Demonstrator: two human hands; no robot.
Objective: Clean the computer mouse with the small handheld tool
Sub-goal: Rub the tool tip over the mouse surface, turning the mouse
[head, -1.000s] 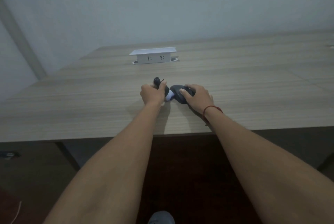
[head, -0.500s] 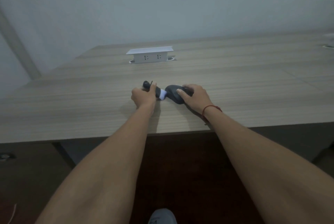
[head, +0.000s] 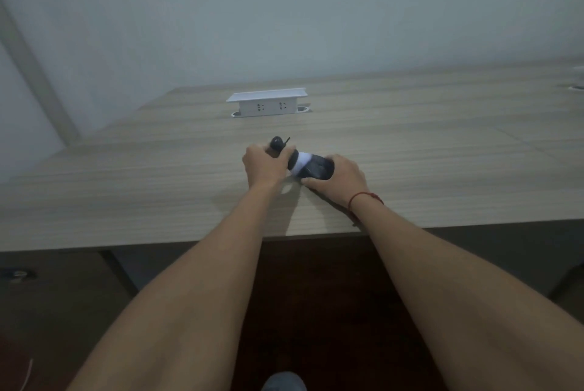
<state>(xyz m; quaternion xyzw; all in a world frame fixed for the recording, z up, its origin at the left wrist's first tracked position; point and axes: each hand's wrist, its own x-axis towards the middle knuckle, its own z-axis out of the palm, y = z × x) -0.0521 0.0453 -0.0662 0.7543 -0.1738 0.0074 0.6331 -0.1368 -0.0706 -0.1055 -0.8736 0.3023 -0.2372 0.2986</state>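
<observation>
Since half a second ago the tool (head: 297,160) has pushed closer, its white end now against the mouse's (head: 319,167) left side. The left hand (head: 264,166) is fisted around the tool's dark handle; the right hand (head: 343,179) clasps the mouse on the table (head: 158,188), near the front edge.

Dark mouse (head: 318,167) touching white-tipped tool (head: 298,163)

Since 0.5 s ago my left hand (head: 264,166) has pushed the tool (head: 292,158) back in toward the mouse (head: 319,168); the white tip, then at the mouse's left edge, now sits up on its left side. My right hand (head: 339,180) has slid lower on the mouse, so more of its top shows.
</observation>
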